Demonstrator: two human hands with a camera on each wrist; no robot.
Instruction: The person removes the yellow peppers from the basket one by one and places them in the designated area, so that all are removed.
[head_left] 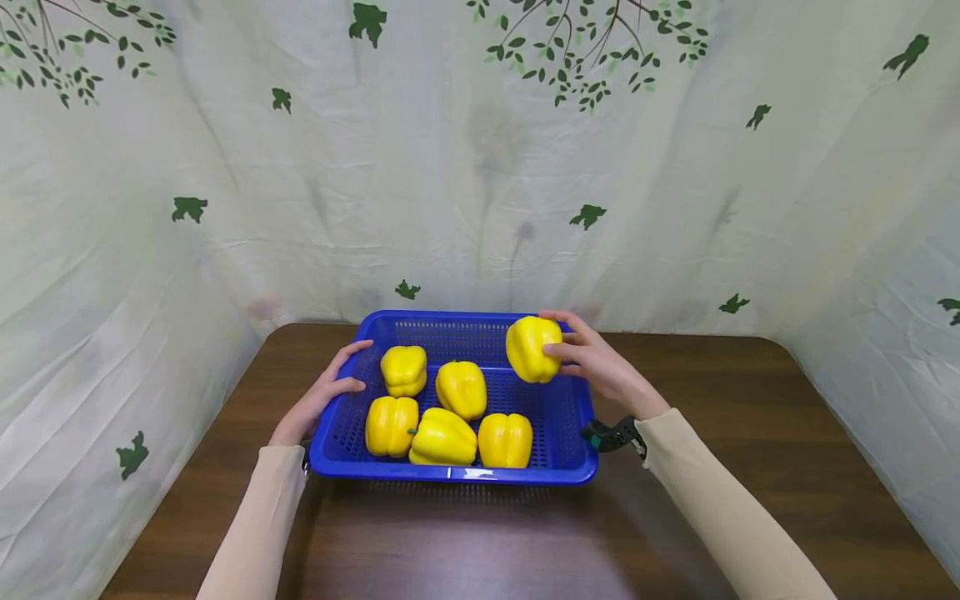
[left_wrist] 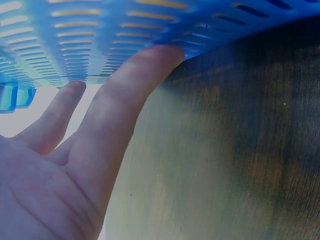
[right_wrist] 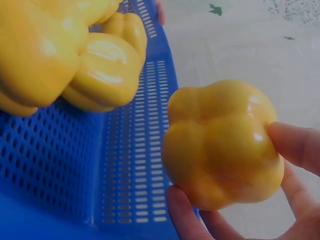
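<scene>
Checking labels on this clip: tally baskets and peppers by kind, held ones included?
Blue perforated basket: 1
Yellow bell peppers: 6 (5 in the basket, 1 held by the right hand)
Total: 7

Blue basket [head_left: 455, 474] with rows of slot holes, six yellow bell peppers [head_left: 527, 349], one near stem [head_left: 412, 431] green, table [head_left: 757, 417] brown wood-grain, backdrop [head_left: 465, 183] whitish with dark green leaf-like shapes plus brown-twigged green sprays [head_left: 581, 58] on far side, sleeves [head_left: 251, 517] beige, right wristband [head_left: 617, 434] mostly black.
</scene>
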